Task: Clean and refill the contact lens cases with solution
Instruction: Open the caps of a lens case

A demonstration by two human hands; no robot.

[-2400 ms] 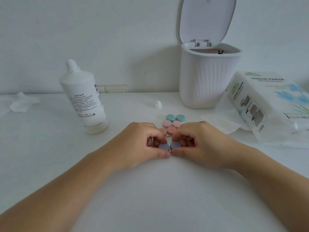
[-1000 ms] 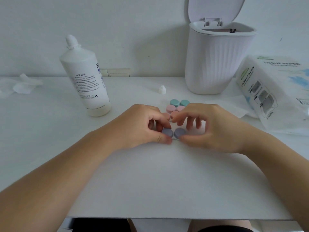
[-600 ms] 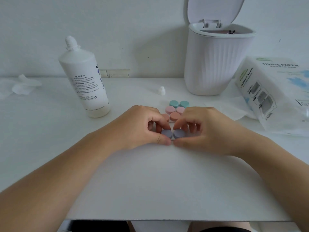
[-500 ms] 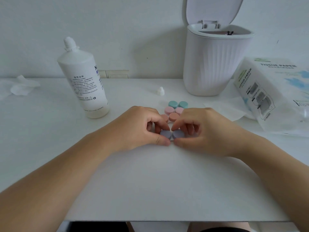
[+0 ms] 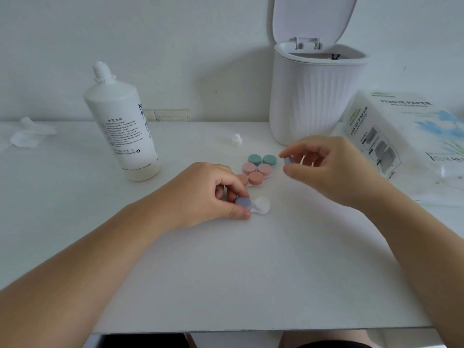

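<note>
The left hand (image 5: 208,194) pinches the purple-capped lens case (image 5: 252,205) on the desk (image 5: 226,272); the right hand's (image 5: 326,169) fingers (image 5: 292,153) pinch its removed purple cap (image 5: 286,160).

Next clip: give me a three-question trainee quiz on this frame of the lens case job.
1. True or false: both purple caps are still on the purple lens case.
2. Which hand holds the removed purple cap?
A. left
B. right
3. Fill in: the solution bottle stands ____ with its small white cap lying on the table.

Key: 1 false; 2 B, the right hand, while the left hand steadies the case; 3 upright.
</note>
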